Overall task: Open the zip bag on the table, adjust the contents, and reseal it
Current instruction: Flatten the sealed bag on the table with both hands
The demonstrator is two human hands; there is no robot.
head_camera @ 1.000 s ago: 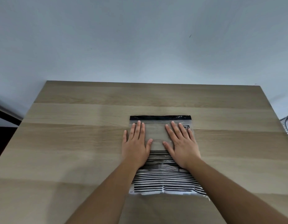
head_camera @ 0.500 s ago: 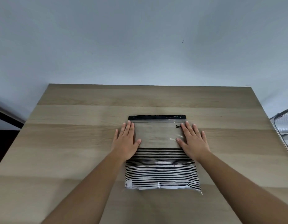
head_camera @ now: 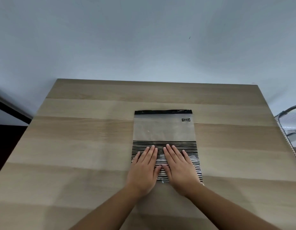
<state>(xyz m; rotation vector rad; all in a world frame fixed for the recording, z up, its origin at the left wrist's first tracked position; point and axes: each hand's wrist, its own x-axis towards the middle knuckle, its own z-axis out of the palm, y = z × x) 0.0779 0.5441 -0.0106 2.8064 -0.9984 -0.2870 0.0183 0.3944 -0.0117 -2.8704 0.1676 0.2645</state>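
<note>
A clear zip bag (head_camera: pixel 164 128) lies flat on the wooden table (head_camera: pixel 77 146), its black zip strip (head_camera: pixel 163 112) at the far end and black stripes on its near half. Something white shows through the striped part. My left hand (head_camera: pixel 144 168) rests flat, palm down, on the bag's near left part. Beside it, my right hand (head_camera: pixel 178 166) lies flat on the near right part. The thumbs nearly touch at the middle. Both hands have their fingers stretched out and hold nothing. The zip strip looks flat and closed along its length.
A grey wall stands behind the table's far edge. At the right edge, beyond the table, a metal wire frame (head_camera: pixel 290 120) shows. A dark strip (head_camera: pixel 9 110) runs along the floor on the left.
Both hands slid from the bag's clear upper part, first outward to its side edges, then down toward me onto the striped near half, side by side.
</note>
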